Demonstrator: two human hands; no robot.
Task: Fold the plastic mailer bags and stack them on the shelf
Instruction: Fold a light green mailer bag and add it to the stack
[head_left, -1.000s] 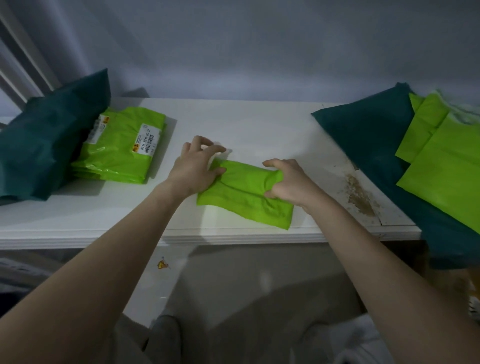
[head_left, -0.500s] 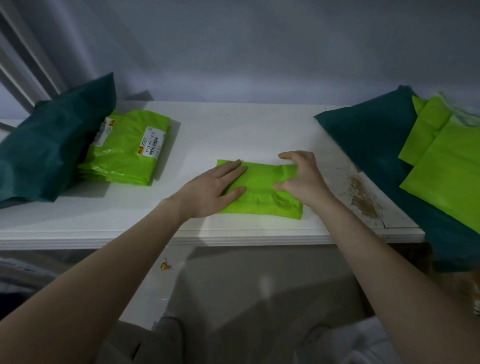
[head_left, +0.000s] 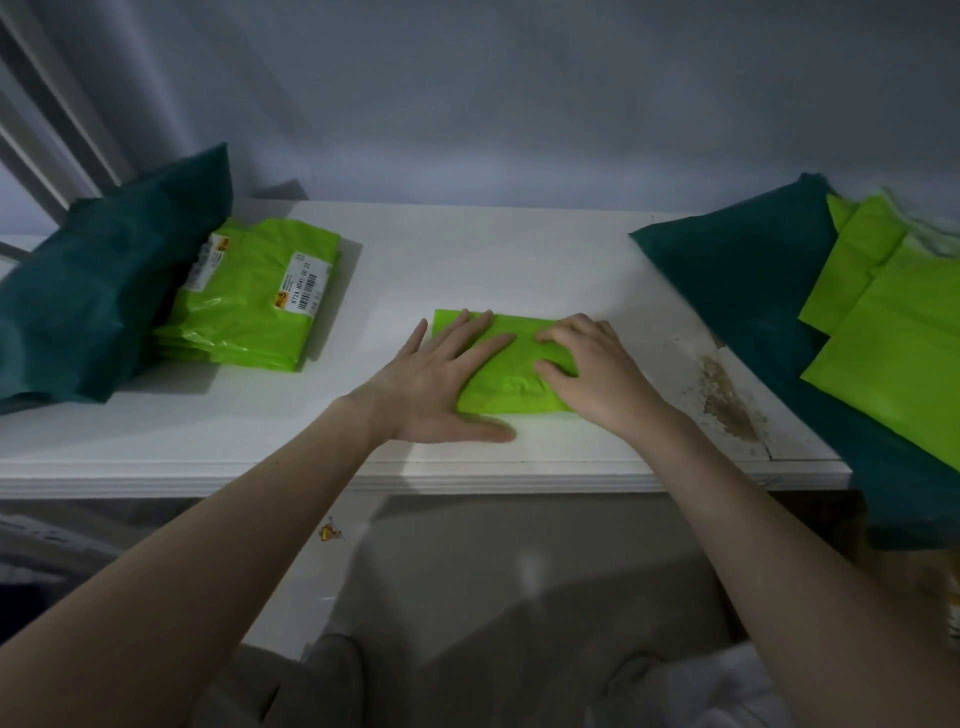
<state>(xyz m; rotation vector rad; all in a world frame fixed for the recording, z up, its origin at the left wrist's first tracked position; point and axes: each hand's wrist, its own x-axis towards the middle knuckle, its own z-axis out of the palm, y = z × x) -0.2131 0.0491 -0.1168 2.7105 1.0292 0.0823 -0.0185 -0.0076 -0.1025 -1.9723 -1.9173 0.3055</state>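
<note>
- We find the left hand (head_left: 439, 387) spread flat, fingers straight, pressing the left half of the folded mailer (head_left: 511, 382); it grips nothing, and its thumb rests on the shelf (head_left: 467, 260) just below the mailer's near edge.
- The right hand (head_left: 592, 371) covers the mailer's right half, fingers bent with the tips pressing down into the plastic; we see no pinch or lift.
- We judge both palms are placed to flatten the fold and push out trapped air, so the slippery plastic does not spring open.
- The mailer lies mid-shelf near the front edge, well apart from the stack (head_left: 249, 301) at left.
- It is bright green, glossy, folded to a compact rectangle, with creases puckered between the hands.
- The stack holds several folded green mailers, the top one bearing a barcode label; we judge it the destination.
- Unfolded green mailers (head_left: 893, 343) lie at right on a dark teal bag (head_left: 737, 291), evidently awaiting folding.
</note>
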